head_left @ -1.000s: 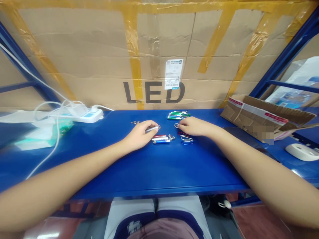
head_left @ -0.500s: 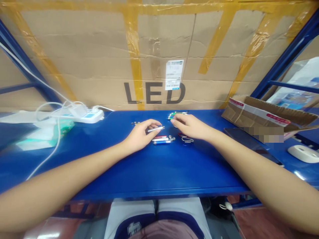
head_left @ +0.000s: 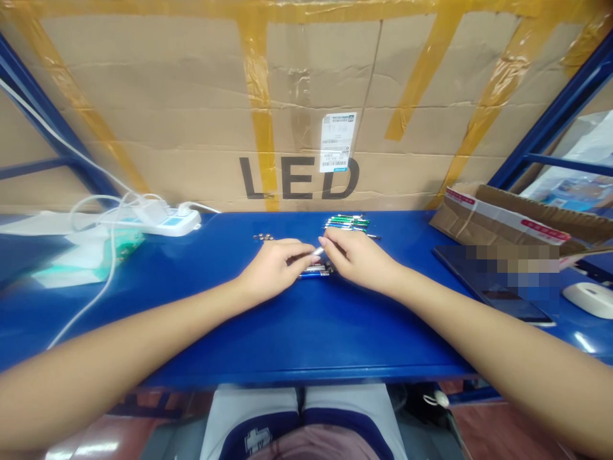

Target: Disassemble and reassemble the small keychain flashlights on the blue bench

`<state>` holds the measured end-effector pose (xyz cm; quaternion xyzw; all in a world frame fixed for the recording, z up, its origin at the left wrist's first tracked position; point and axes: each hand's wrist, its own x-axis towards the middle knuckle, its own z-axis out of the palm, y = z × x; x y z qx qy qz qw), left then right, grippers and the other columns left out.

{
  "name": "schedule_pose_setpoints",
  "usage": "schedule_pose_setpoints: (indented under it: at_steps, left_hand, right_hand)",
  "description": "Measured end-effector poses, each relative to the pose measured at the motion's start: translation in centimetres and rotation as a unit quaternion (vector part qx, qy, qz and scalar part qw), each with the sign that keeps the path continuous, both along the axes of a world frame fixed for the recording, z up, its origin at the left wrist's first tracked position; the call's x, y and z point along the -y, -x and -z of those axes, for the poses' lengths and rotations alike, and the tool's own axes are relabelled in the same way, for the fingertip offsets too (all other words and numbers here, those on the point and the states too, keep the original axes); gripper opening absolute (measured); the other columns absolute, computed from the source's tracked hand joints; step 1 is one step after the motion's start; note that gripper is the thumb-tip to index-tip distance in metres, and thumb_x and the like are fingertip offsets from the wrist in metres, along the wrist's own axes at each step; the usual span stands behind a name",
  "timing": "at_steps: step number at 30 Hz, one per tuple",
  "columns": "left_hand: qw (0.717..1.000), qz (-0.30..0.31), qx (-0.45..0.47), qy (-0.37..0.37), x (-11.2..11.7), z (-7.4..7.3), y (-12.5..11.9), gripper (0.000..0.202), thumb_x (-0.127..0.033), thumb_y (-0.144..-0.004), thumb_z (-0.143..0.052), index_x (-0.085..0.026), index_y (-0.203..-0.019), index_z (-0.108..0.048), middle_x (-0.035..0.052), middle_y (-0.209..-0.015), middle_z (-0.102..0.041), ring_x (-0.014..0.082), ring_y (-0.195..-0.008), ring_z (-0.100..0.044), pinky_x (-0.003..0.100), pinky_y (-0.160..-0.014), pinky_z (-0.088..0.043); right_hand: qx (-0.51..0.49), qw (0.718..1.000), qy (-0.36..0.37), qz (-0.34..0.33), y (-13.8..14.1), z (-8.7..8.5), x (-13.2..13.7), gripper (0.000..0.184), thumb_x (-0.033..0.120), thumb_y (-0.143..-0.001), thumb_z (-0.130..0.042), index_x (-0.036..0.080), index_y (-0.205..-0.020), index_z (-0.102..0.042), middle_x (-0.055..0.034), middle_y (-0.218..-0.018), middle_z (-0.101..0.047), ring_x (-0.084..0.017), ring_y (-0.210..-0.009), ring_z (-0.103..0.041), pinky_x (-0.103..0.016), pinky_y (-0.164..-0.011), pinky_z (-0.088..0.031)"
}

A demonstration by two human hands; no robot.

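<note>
Pinched between the fingers of my left hand [head_left: 271,269] is a slim silver tube [head_left: 318,252], which looks like a mini flashlight. My right hand [head_left: 361,257] has its thumb and fingertips closed on the tube's right end. Right below the fingers lie more slim tubes, including a blue tube [head_left: 313,274], partly covered by my hands. Beyond my right hand is a bunch of green and blue pen-like sticks [head_left: 347,222] with silver ends. Several small round metal pieces [head_left: 263,237], like button cells, sit behind my left hand. My right hand hides the carabiner clips.
On the left a white power strip [head_left: 177,222] with cables stands by a green-and-white packet [head_left: 90,255]. To the right are an open cardboard box [head_left: 502,214], a dark tablet-like slab [head_left: 493,287] and a white mouse [head_left: 590,299]. A large taped carton [head_left: 191,115] walls the back.
My right hand has moved left and closed on the tube's end. My left hand has shifted slightly right with the tube. The carabiner clips have become hidden.
</note>
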<state>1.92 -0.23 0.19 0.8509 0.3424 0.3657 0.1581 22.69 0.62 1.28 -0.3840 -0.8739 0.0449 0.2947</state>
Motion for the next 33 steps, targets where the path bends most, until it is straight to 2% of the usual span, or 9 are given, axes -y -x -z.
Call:
schedule_pose_setpoints:
  at_steps: [3, 6, 8, 14, 18, 24, 27, 29, 33]
  left_hand:
    - [0.999, 0.025, -0.017, 0.027, 0.0, 0.0, 0.0, 0.025, -0.03, -0.096, -0.056, -0.018, -0.096, -0.077, 0.0036, -0.082, -0.072, 0.0148, -0.076, -0.064, 0.027, -0.074, -0.048]
    - [0.992, 0.042, 0.03, 0.118, 0.2, 0.1, -0.2, 0.026, -0.032, -0.095, -0.057, -0.016, -0.098, -0.077, 0.0039, -0.082, -0.071, 0.0136, -0.069, -0.063, 0.026, -0.069, -0.05]
    - [0.985, 0.048, 0.064, 0.15, 0.3, 0.1, -0.3, 0.026, -0.032, -0.094, -0.057, -0.015, -0.098, -0.077, 0.0047, -0.083, -0.071, 0.0133, -0.067, -0.063, 0.026, -0.067, -0.051]
    - [0.993, 0.048, 0.059, 0.085, 0.5, -0.4, -0.4, 0.024, -0.03, -0.094, -0.058, -0.015, -0.091, -0.077, 0.0045, -0.079, -0.07, 0.0136, -0.072, -0.061, 0.025, -0.069, -0.048]
    - [0.992, 0.054, 0.058, 0.096, 0.4, -0.3, -0.3, 0.023, -0.029, -0.094, -0.058, -0.015, -0.092, -0.077, 0.0048, -0.08, -0.07, 0.0137, -0.071, -0.061, 0.026, -0.069, -0.048]
    - [0.969, 0.046, 0.116, 0.214, 0.7, -0.6, -0.6, 0.024, -0.033, -0.088, -0.065, -0.012, -0.088, -0.075, 0.0056, -0.077, -0.07, 0.0124, -0.062, -0.063, 0.025, -0.062, -0.055]
    - [0.938, 0.031, 0.127, 0.322, 1.3, -1.0, -1.0, 0.029, -0.039, -0.082, -0.072, -0.011, -0.077, -0.07, 0.0044, -0.064, -0.068, 0.0139, -0.055, -0.066, 0.026, -0.058, -0.057]
    - [0.915, 0.032, 0.13, 0.381, 1.7, -1.1, -1.2, 0.032, -0.042, -0.078, -0.077, -0.012, -0.076, -0.066, 0.0037, -0.061, -0.068, 0.0159, -0.055, -0.069, 0.026, -0.055, -0.058]
    - [0.903, 0.052, 0.141, 0.403, 2.0, -0.6, -1.5, 0.032, -0.039, -0.076, -0.08, -0.013, -0.082, -0.062, 0.0039, -0.069, -0.07, 0.0173, -0.063, -0.073, 0.025, -0.059, -0.059]
  right_hand:
    - [0.019, 0.999, -0.024, -0.016, 0.1, 0.2, 0.1, 0.027, 0.028, -0.101, -0.035, 0.021, -0.076, -0.04, -0.0016, -0.071, -0.052, -0.014, -0.062, -0.045, -0.028, -0.063, -0.033]
    - [0.026, 0.998, -0.046, -0.032, 0.0, 0.1, 0.0, 0.028, 0.029, -0.102, -0.036, 0.021, -0.075, -0.039, -0.0013, -0.07, -0.052, -0.014, -0.061, -0.044, -0.028, -0.063, -0.032]
    - [0.016, 0.998, -0.053, -0.038, 0.0, -0.1, 0.1, 0.029, 0.029, -0.102, -0.036, 0.021, -0.074, -0.039, -0.0006, -0.068, -0.05, -0.013, -0.06, -0.043, -0.028, -0.062, -0.032]
    - [-0.01, 0.997, -0.055, -0.049, 0.0, -0.8, 0.6, 0.028, 0.027, -0.101, -0.037, 0.022, -0.073, -0.037, 0.0004, -0.068, -0.048, -0.012, -0.059, -0.042, -0.027, -0.061, -0.032]
    - [-0.003, 0.997, -0.047, -0.054, 0.0, -0.8, 0.6, 0.028, 0.026, -0.101, -0.036, 0.022, -0.073, -0.036, 0.0006, -0.067, -0.047, -0.012, -0.059, -0.041, -0.027, -0.061, -0.032]
    - [-0.006, 0.999, -0.008, -0.053, -0.1, -0.7, 0.5, 0.029, 0.027, -0.101, -0.035, 0.021, -0.073, -0.036, 0.001, -0.067, -0.047, -0.012, -0.06, -0.042, -0.027, -0.062, -0.032]
    - [0.005, 0.998, 0.024, -0.058, -0.2, -0.9, 0.5, 0.03, 0.026, -0.1, -0.036, 0.021, -0.071, -0.037, 0.001, -0.066, -0.048, -0.012, -0.059, -0.043, -0.027, -0.061, -0.031]
    - [0.02, 0.997, 0.04, -0.065, -0.3, -1.0, 0.6, 0.03, 0.026, -0.1, -0.037, 0.021, -0.07, -0.037, 0.0011, -0.066, -0.049, -0.012, -0.059, -0.043, -0.027, -0.06, -0.03]
    - [0.043, 0.995, 0.035, -0.082, -0.5, -1.1, 0.7, 0.03, 0.027, -0.1, -0.037, 0.021, -0.071, -0.039, 0.0008, -0.066, -0.05, -0.013, -0.059, -0.043, -0.027, -0.06, -0.029]
